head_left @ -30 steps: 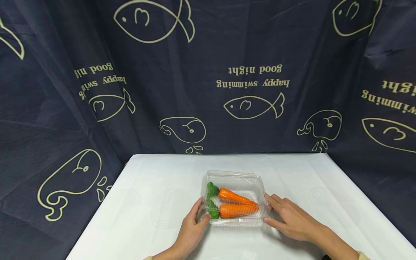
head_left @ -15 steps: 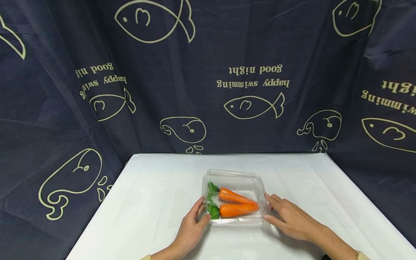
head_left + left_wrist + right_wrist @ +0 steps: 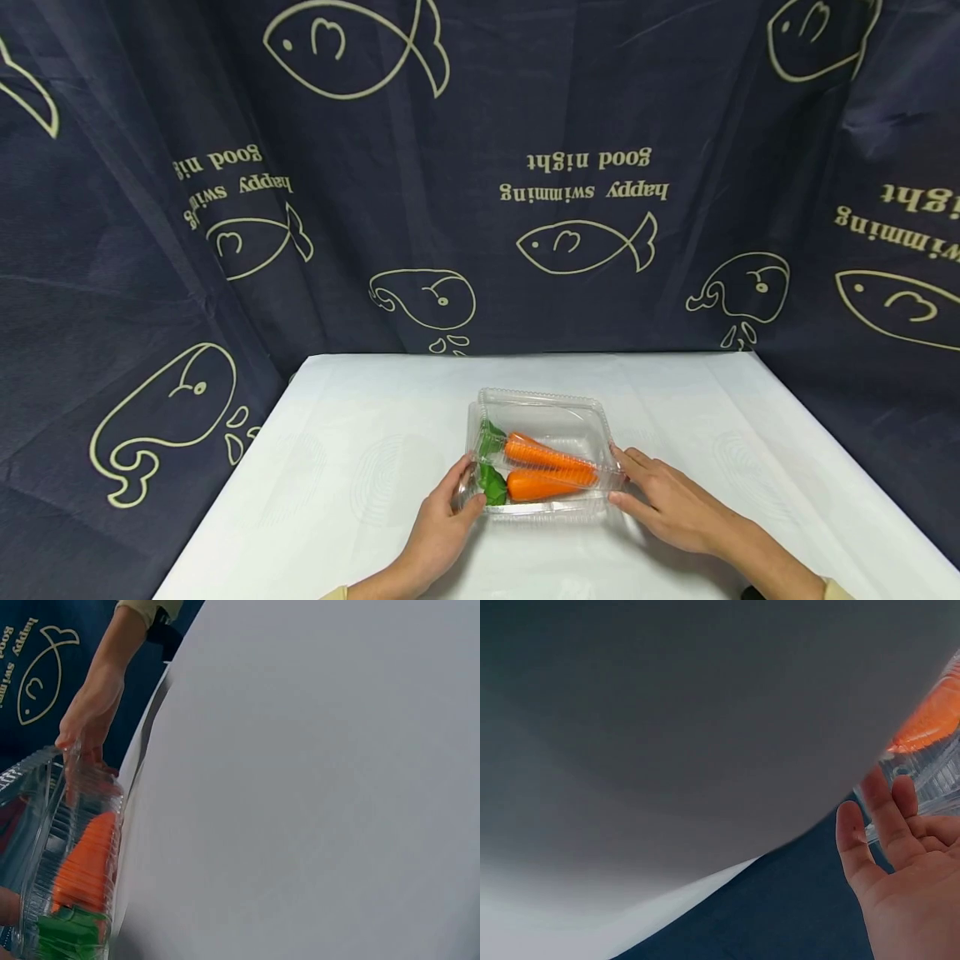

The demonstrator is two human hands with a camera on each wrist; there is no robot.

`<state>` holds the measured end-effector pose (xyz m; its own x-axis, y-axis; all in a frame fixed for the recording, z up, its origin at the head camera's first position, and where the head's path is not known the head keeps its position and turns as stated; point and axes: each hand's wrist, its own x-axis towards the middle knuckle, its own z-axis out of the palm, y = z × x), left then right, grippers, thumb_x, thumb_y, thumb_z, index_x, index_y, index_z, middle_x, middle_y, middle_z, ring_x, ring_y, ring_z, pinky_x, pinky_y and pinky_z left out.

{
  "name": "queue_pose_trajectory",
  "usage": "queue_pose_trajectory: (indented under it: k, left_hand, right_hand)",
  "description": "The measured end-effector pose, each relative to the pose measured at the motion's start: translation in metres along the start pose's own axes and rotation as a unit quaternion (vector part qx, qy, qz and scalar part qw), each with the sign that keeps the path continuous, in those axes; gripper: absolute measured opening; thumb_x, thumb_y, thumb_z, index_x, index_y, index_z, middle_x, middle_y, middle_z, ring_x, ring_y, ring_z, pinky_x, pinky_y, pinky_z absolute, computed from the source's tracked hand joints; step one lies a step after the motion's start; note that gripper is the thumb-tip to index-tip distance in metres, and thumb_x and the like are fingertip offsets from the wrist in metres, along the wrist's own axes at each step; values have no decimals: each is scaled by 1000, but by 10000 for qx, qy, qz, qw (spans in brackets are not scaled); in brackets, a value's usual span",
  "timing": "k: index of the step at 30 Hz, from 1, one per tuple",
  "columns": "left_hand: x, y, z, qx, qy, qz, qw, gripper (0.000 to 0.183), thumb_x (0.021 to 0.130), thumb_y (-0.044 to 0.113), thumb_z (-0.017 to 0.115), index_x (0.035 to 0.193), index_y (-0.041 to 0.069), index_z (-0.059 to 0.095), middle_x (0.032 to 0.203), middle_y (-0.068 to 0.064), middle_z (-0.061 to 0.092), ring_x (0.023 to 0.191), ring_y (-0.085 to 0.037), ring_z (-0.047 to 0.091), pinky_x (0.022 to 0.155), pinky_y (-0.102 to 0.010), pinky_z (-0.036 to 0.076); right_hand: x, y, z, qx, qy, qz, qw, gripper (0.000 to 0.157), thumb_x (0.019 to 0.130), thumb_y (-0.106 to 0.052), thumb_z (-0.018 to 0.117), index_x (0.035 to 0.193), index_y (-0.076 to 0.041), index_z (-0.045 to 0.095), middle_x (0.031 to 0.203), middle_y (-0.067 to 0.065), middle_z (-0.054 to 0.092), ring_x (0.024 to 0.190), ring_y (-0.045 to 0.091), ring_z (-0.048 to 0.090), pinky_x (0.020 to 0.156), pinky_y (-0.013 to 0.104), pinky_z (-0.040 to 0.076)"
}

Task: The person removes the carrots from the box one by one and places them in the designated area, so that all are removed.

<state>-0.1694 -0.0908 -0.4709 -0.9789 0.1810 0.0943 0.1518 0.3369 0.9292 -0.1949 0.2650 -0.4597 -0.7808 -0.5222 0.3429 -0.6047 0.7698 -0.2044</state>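
A clear plastic clamshell box point(image 3: 555, 507) stands on the white table in the head view. Inside lie two orange carrots with green tops, a front carrot point(image 3: 542, 485) and a rear carrot point(image 3: 534, 451), tops to the left. My left hand point(image 3: 441, 527) grips the box's left end, thumb at the near corner. On the right end, my right hand point(image 3: 671, 507) holds on with its thumb at the near corner and fingers along the side. The lid's ribbed edge crosses over the carrots. In the left wrist view, the green top point(image 3: 69, 934) shows through the box wall.
The white table point(image 3: 360, 450) spreads out on both sides of the box. A dark blue curtain point(image 3: 480, 167) with fish and whale drawings hangs behind and at both sides. A small black thing point(image 3: 752, 593) shows by the right forearm.
In the head view the box's far edge has risen slightly. The front carrot now shows more plainly, with fewer ribs across it. Both hands have stayed nearly in place.
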Motion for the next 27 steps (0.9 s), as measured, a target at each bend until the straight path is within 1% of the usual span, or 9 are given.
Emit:
queue_pose_trajectory:
  k: [3, 8, 13, 16, 18, 23, 25, 27]
  left_hand:
    - [0, 0, 0, 31, 16, 8, 10000, 65, 100, 26, 62, 155, 4, 35, 155, -18, 43, 147, -39, 34, 118, -60, 22]
    - [-1, 0, -1, -26, -25, -11, 10000, 64, 100, 26, 62, 155, 8, 35, 157, -17, 41, 147, -38, 34, 118, -61, 23]
    - [-1, 0, -1, -56, -13, 17, 10000, 64, 99, 25, 63, 155, 12, 36, 157, -15, 43, 146, -37, 36, 117, -60, 26]
    - [-1, 1, 0, -72, 0, 23, 10000, 64, 99, 24, 64, 155, 12, 36, 156, -15, 44, 146, -35, 37, 117, -58, 27]
    - [-1, 1, 0, -79, 4, 12, 10000, 64, 99, 24, 64, 155, 12, 36, 156, -14, 44, 146, -35, 37, 117, -58, 26]
    - [-1, 1, 0, -25, 29, 9, 10000, 63, 99, 24, 64, 155, 11, 37, 155, -14, 45, 146, -35, 37, 118, -58, 25]
    - [-1, 2, 0, -2, 37, 34, 10000, 63, 99, 24, 64, 154, 10, 38, 155, -15, 46, 146, -36, 37, 117, -59, 25]
    - [-2, 2, 1, 14, 54, 55, 10000, 62, 99, 23, 64, 154, 11, 38, 154, -15, 46, 146, -36, 38, 117, -59, 25]
  right_hand:
    - [0, -1, 0, -30, 0, 34, 10000, 63, 101, -41, 59, 146, 2, 49, 124, -8, 60, 99, 0, 57, 89, 37, 53]
    - [2, -2, 0, -2, -58, 147, 9999, 62, 102, -40, 57, 146, 2, 49, 128, -5, 61, 106, 4, 59, 93, 40, 53]
    - [2, -4, -2, 112, -105, 343, 9993, 61, 103, -40, 54, 147, 2, 47, 133, 1, 61, 117, 13, 60, 98, 45, 50]
    - [2, -5, -2, 193, -93, 418, 9989, 60, 104, -39, 54, 147, 2, 47, 137, 4, 61, 123, 19, 60, 101, 47, 49]
    - [3, -6, -2, 238, -80, 452, 9987, 59, 104, -39, 54, 147, 2, 48, 138, 5, 61, 123, 20, 60, 101, 48, 49]
    - [3, -8, -1, 284, -106, 472, 9984, 58, 105, -37, 53, 147, 3, 48, 125, -2, 64, 110, 11, 62, 96, 45, 51]
    - [3, -9, -2, 313, -146, 493, 9982, 58, 105, -36, 51, 147, 4, 47, 127, 0, 64, 113, 13, 62, 98, 46, 50]
    - [4, -10, -3, 333, -177, 527, 9979, 57, 106, -36, 50, 147, 4, 47, 133, 6, 63, 120, 20, 61, 101, 49, 49]
